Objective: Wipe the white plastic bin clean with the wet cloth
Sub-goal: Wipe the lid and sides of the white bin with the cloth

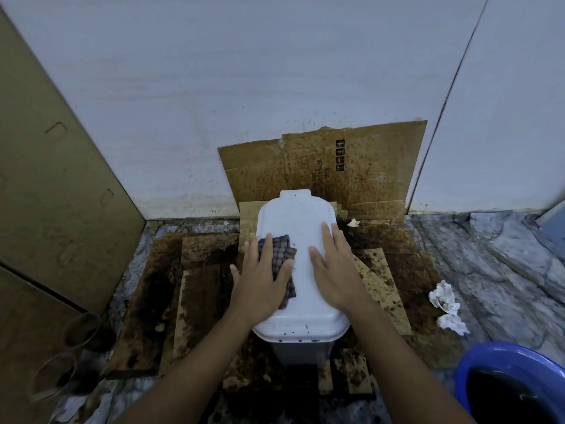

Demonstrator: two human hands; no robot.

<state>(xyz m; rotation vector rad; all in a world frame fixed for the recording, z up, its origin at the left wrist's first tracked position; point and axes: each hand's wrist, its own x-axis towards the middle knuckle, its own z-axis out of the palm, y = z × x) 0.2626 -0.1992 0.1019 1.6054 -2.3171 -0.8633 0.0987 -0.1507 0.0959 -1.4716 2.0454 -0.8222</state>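
A white plastic bin [298,221] with its lid closed stands on stained cardboard on the floor, seen from above. A dark checked cloth [279,255] lies on the left part of the lid. My left hand [263,280] presses flat on the cloth with straight fingers. My right hand [331,267] rests flat on the right side of the lid, fingers straight, holding nothing. Small dark specks dot the lid's near rim and its far end.
Stained cardboard sheets [208,289] cover the floor, and one [351,169] leans on the white wall. A blue basin [513,381] of dark water sits at the near right. Crumpled tissues [446,304] lie to the right. Large cardboard panels [58,185] and cups [82,328] stand at the left.
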